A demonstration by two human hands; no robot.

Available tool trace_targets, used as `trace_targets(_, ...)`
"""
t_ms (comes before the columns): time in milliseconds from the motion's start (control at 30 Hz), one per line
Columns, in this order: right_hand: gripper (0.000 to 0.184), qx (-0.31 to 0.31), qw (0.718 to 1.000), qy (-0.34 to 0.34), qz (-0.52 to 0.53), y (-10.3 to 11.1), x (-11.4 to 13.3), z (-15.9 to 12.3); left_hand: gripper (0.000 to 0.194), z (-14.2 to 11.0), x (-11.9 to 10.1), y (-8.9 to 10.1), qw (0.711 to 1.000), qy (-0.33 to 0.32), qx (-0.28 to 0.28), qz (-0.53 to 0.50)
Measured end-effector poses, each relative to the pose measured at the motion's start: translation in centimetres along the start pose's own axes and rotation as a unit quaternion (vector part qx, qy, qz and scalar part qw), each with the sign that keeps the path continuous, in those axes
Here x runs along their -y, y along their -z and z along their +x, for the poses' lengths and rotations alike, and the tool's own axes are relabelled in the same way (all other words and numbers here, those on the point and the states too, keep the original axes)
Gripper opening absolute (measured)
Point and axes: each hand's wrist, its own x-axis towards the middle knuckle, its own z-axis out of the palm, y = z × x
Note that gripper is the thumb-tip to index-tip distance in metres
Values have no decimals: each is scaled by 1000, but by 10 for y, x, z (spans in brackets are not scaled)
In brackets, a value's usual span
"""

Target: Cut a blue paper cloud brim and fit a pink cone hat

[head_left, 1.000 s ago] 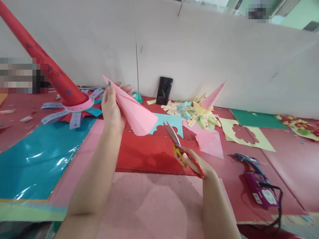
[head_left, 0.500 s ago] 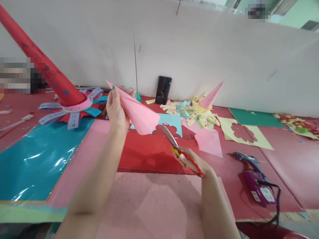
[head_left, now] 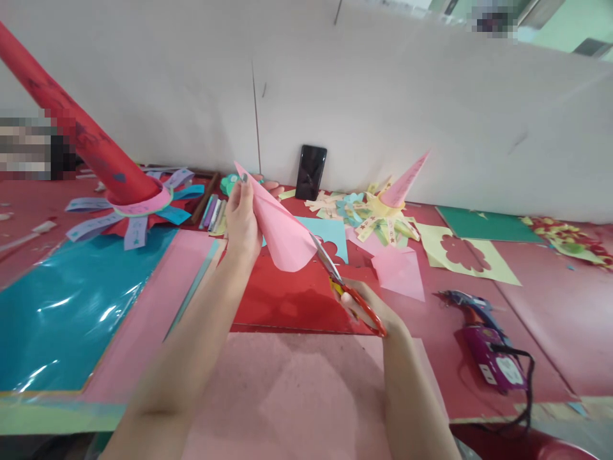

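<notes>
My left hand point(head_left: 245, 217) pinches a pink paper cone point(head_left: 286, 233) near its narrow tip, holding it above the table with the wide end toward the right. In my right hand point(head_left: 366, 300) is a pair of scissors point(head_left: 358, 299) with red and yellow handles. The blades point up and left, and their tips are at the cone's wide edge; whether they cut into it I cannot tell. Below the cone lies a red sheet point(head_left: 287, 300). Behind it is a light blue sheet point(head_left: 335, 230) with a flower-shaped cutout.
A black phone point(head_left: 311, 172) leans on the white wall. A small pink cone on yellow strips point(head_left: 393, 201), pink paper scraps point(head_left: 400, 271) and a glue gun point(head_left: 472, 306) with a purple box point(head_left: 493, 361) are rightward. A tall red cone point(head_left: 96, 140) and shiny blue sheet point(head_left: 81, 306) are leftward.
My left hand has moved right and slightly down with the pink cone, bringing its wide edge to the scissor tips. My right hand has shifted only a little. Markers beside my left hand have come into view.
</notes>
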Motion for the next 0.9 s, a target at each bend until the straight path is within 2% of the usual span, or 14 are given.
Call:
trace_targets(200, 54, -4, 1000, -6, 8, -2, 8, 0, 30, 0, 0, 0, 1000, -7, -11, 5)
trace_targets(400, 55, -14, 999, -28, 34, -3, 5, 0, 30, 0, -1, 0, 1000, -13, -6, 5)
trace_targets(567, 58, -15, 998, -53, 17, -3, 5, 0, 31, 0, -4, 1, 1000, -3, -10, 22)
trace_targets(767, 57, -5, 999, 24, -30, -2, 1, 2, 27, 3, -5, 2, 1000, -7, -23, 7)
trace_targets(900, 56, 32, 999, 7, -35, -2, 2, 2, 23, 8, -8, 6, 998, -24, -52, -25)
